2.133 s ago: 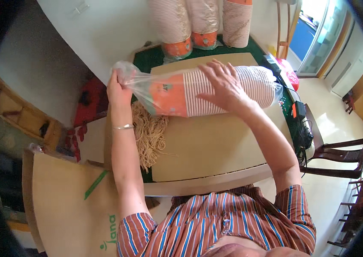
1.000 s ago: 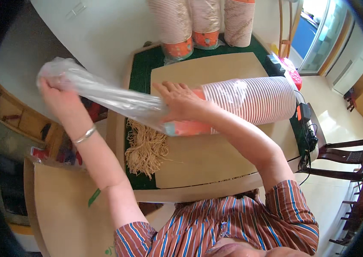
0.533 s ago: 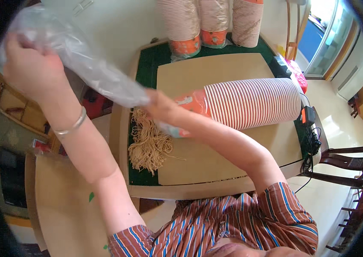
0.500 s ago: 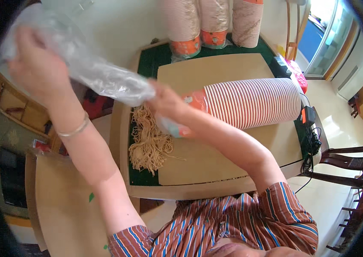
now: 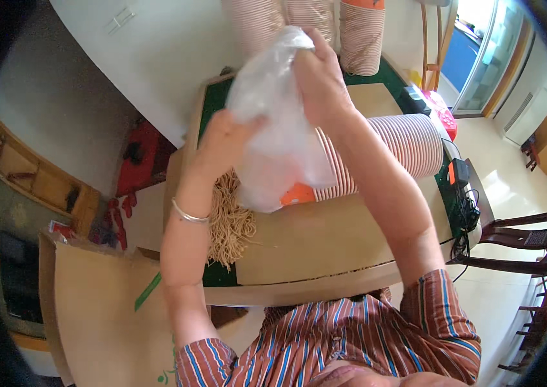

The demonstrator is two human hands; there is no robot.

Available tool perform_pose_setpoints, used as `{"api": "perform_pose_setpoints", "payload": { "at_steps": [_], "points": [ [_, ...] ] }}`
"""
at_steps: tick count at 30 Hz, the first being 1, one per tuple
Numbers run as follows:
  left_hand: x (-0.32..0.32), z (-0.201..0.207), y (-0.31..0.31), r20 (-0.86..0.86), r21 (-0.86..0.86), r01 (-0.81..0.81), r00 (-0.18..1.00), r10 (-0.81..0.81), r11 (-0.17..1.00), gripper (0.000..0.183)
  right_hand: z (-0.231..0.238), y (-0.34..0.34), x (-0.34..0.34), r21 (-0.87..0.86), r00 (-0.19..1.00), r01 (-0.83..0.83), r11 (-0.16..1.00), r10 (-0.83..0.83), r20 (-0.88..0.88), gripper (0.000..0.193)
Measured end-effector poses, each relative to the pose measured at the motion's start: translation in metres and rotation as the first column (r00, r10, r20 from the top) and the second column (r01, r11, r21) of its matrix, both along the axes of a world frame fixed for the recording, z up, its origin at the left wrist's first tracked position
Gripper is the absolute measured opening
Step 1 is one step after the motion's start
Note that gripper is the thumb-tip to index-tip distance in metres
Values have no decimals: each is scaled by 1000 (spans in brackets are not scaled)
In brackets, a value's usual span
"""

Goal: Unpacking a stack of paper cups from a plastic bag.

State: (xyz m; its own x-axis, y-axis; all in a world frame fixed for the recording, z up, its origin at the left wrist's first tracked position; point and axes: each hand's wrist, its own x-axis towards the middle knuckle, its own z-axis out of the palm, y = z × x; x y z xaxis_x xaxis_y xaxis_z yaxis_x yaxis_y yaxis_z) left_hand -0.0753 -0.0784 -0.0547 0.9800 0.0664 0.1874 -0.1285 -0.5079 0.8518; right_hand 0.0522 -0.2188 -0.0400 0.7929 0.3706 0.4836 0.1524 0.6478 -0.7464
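A clear plastic bag [image 5: 273, 138] hangs between my raised hands over the table. My right hand [image 5: 322, 80] is closed on its bunched upper edge. At the bag's left side my left hand [image 5: 225, 142] pinches the film, its fingers somewhat blurred. Behind the bag, a long nested stack of paper buckets [image 5: 409, 147] lies on its side, its orange end [image 5: 298, 194] partly hidden by the film and my right arm. Below my left hand, beside that wrist, rests a bundle of beige strings [image 5: 229, 226].
A cardboard sheet [image 5: 325, 242] covers much of the green tabletop. More bucket stacks [image 5: 362, 42] stand upright at the back. A black adapter with cables [image 5: 462, 174] sits at the right edge, near a dark wooden chair [image 5: 525, 242]. A large cardboard box [image 5: 102, 303] stands at lower left.
Both hands have swung from the left toward the middle with the plastic bag. It was stretched out lengthwise; now it hangs down in front of the bucket stack. My right hand has risen.
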Motion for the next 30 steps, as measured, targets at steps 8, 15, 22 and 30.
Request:
{"api": "perform_pose_setpoints", "payload": {
  "at_steps": [8,15,22,30],
  "points": [
    [59,-54,36,625,-246,183,780,12,952,34,-21,-24,-16,-316,865,-466,826,500,33,54],
    [102,-15,-24,726,563,-608,688,16,560,29,-45,-23,19,-242,993,-104,965,86,-85,30],
    [97,-28,-61,507,666,-147,808,-299,732,38,-72,-72,120,-10,982,-48,999,45,-182,27],
    [106,7,-35,326,92,-230,926,189,969,26,-55,-116,144,9,979,-163,987,163,-121,26]
  ]
}}
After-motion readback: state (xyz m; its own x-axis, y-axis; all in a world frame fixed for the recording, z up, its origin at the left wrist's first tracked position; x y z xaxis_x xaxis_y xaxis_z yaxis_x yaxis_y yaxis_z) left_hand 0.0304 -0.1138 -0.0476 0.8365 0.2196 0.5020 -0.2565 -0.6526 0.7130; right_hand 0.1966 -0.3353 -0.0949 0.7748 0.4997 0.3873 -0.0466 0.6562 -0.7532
